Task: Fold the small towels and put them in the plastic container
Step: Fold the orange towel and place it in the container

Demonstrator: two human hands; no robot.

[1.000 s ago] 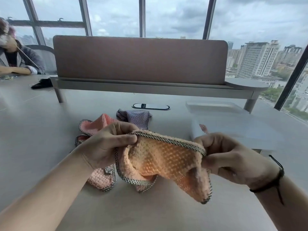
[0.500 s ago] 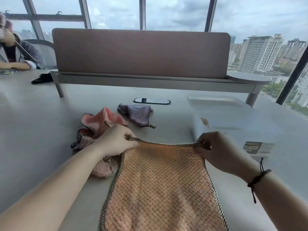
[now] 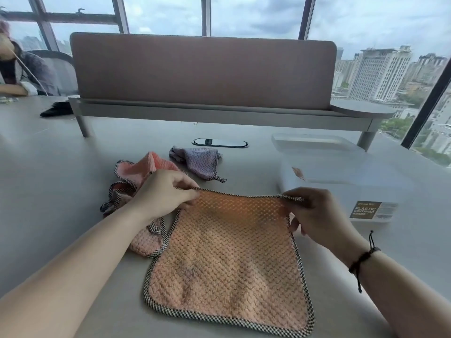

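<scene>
An orange waffle towel (image 3: 227, 259) with a checked border lies spread open on the table, its far edge lifted. My left hand (image 3: 162, 191) pinches the far left corner and my right hand (image 3: 314, 213) pinches the far right corner. A crumpled pink towel (image 3: 136, 174) sits under and behind my left hand. A purple towel (image 3: 197, 159) lies bunched further back. The clear plastic container (image 3: 380, 191) with a brown label stands to the right, beside my right hand.
The container's clear lid (image 3: 314, 142) lies behind it. A long padded divider on legs (image 3: 202, 71) crosses the table's back. An oval cable port (image 3: 219, 142) is in the tabletop. Another person (image 3: 17, 67) sits at far left, near a black object (image 3: 57, 109).
The orange towel was bunched between both hands; it is now spread flat on the table, held by its two far corners.
</scene>
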